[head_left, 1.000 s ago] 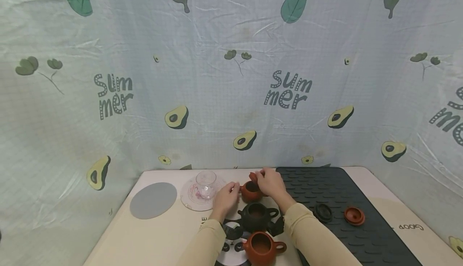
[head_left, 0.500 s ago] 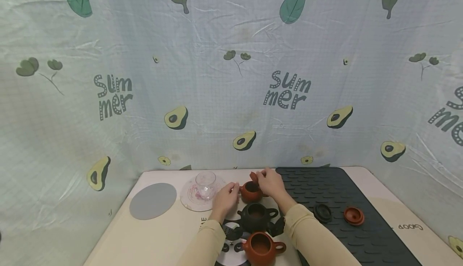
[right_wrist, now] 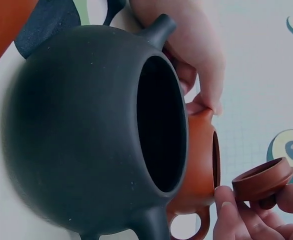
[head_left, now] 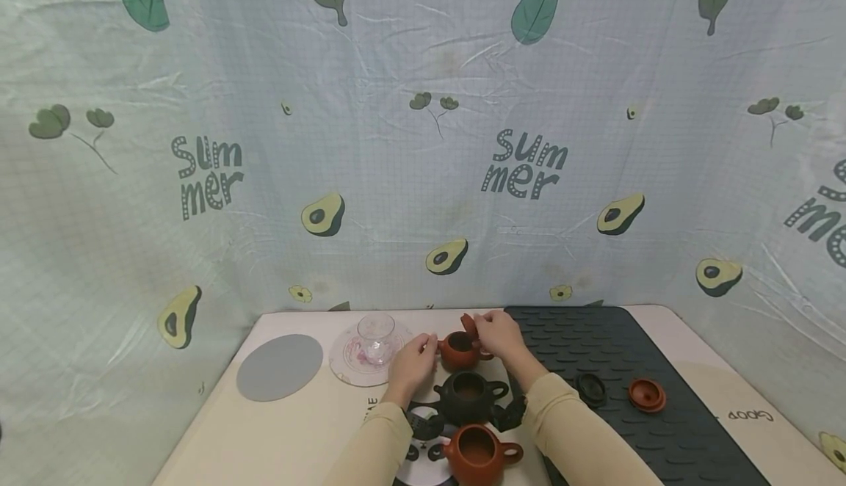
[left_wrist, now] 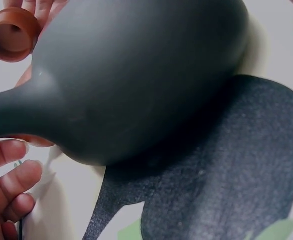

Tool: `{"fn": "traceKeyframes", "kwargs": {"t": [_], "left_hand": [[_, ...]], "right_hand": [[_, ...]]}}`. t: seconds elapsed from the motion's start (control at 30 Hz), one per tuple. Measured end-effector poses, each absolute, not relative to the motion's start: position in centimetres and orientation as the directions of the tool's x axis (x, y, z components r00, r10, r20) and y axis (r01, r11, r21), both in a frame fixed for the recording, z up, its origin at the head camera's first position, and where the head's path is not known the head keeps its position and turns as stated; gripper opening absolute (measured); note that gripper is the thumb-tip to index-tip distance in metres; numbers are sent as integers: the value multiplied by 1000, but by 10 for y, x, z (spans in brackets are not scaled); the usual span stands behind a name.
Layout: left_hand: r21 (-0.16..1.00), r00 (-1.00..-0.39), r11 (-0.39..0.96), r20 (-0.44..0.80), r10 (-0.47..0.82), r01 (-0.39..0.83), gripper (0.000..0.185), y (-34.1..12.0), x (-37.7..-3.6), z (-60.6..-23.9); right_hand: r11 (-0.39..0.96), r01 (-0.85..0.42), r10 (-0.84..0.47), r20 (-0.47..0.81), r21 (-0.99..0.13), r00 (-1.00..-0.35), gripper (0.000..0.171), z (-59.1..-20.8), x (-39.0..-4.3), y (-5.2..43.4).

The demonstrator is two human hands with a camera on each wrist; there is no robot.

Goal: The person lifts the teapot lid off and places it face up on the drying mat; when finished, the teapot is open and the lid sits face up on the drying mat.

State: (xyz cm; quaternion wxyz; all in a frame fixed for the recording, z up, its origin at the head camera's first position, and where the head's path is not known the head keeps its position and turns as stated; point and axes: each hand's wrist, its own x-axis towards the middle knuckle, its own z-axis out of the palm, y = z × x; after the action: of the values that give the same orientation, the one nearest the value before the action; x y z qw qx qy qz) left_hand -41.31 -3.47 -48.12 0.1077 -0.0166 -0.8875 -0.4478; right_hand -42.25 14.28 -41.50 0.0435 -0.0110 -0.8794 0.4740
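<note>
The far reddish-brown teapot [head_left: 456,358] stands lidless on the table, its dark mouth facing up. Thumb and fingers of my left hand [head_left: 411,367] pinch its spout from the left. My right hand [head_left: 500,337] holds a small reddish-brown lid [right_wrist: 261,181], tilted, up beside the pot's mouth; one fingertip comes close to the rim, contact unclear. In front of this pot stands a black teapot [head_left: 454,400], also lidless, and nearest me a larger reddish-brown teapot [head_left: 471,460]. The black pot's body fills much of the left wrist view, hiding part of my left hand.
A black ridged mat [head_left: 562,339] on the right bears a black lid [head_left: 590,389] and a reddish-brown lid [head_left: 647,395]. To the left are a clear glass cup [head_left: 377,328] on a patterned round plate [head_left: 345,365] and a grey disc [head_left: 280,368]. A printed curtain [head_left: 396,178] hangs behind.
My right hand has shifted slightly to the right with the lid, away from above the far teapot's mouth. The left hand stays at the spout.
</note>
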Motion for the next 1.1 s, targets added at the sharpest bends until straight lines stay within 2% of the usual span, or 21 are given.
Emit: {"fn": "traceKeyframes", "kwargs": {"t": [0.23, 0.4, 0.57, 0.87, 1.1], "left_hand": [[785, -975, 608, 210, -76, 122, 32, -35, -413, -483], [771, -972, 624, 220, -77, 125, 33, -35, -413, -484], [759, -968, 635, 241, -72, 142, 33, -35, -413, -485], [756, -966, 638, 246, -72, 145, 34, -33, -414, -486], [754, -964, 639, 256, -72, 152, 34, -34, -413, -486]], "right_hand": [[339, 85, 77, -62, -937, -995, 38, -418, -423, 148], [147, 154, 20, -153, -977, -988, 37, -422, -424, 153], [23, 223, -47, -224, -974, -973, 35, -427, -424, 160], [-108, 258, -89, -249, -960, -964, 38, -434, -417, 168], [-119, 261, -67, -255, -958, -965, 48, -436, -417, 175]]}}
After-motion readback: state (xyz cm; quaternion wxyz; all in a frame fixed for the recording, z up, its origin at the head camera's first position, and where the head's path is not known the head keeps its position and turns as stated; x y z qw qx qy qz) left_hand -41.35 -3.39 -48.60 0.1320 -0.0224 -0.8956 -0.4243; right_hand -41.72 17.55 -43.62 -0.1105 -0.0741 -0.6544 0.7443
